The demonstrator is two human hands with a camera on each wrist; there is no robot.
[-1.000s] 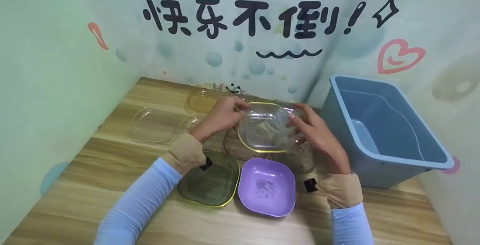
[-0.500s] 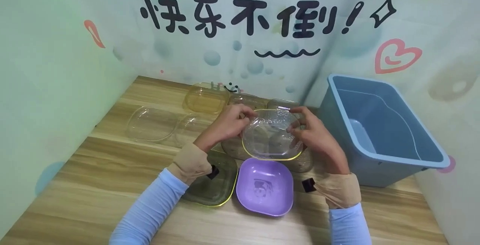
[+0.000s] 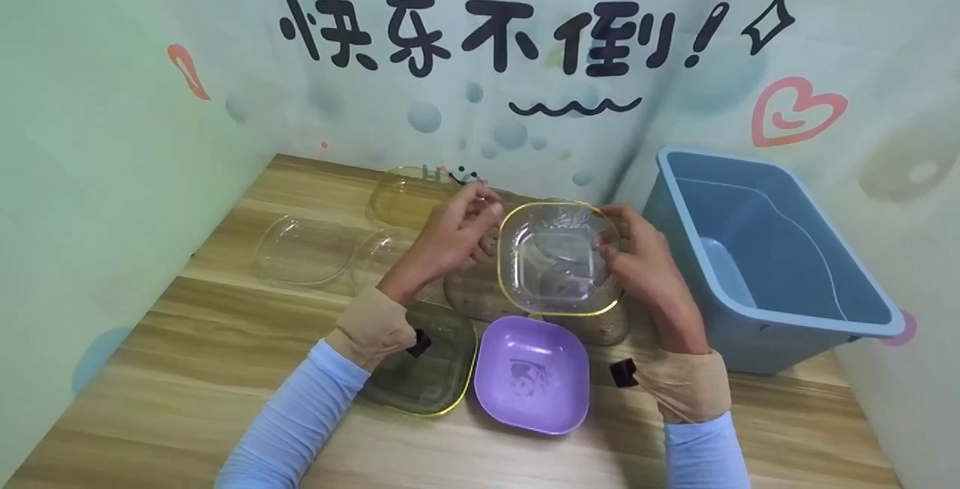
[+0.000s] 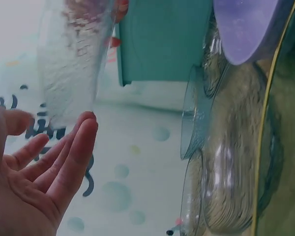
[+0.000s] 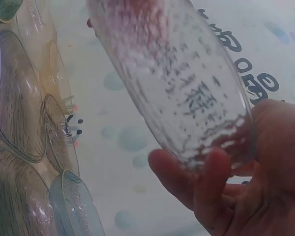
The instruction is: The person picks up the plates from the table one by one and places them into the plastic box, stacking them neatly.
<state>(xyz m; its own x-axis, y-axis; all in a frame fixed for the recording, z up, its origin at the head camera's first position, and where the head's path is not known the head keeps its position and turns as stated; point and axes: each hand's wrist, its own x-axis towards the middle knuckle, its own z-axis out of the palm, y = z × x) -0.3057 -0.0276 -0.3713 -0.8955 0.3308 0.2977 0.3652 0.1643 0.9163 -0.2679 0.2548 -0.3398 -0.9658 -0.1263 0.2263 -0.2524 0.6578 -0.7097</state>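
A clear square bowl with a yellow rim (image 3: 551, 271) is held up above the table, its opening tilted toward the head camera. My right hand (image 3: 646, 260) grips its right side, thumb and fingers on the wall. At its left edge is my left hand (image 3: 459, 234); in the left wrist view its fingers (image 4: 81, 142) are extended near the bowl's lower edge, thumb apart, and whether they touch cannot be told. A purple bowl (image 3: 534, 399) with a dark print stands below on the table, beside a dark green dish (image 3: 424, 369) with a yellow rim.
Several clear dishes (image 3: 304, 249) and an amber dish (image 3: 405, 196) stand on the wooden table (image 3: 150, 369). More ribbed clear dishes (image 4: 231, 147) lie under the held bowl. A blue bin (image 3: 772, 324) stands at the right, close to my right hand. A printed curtain hangs behind.
The clear bowl has turned so its opening faces the head camera more, and it sits slightly further right. My left hand has loosened from its left edge; the right hand still holds it.
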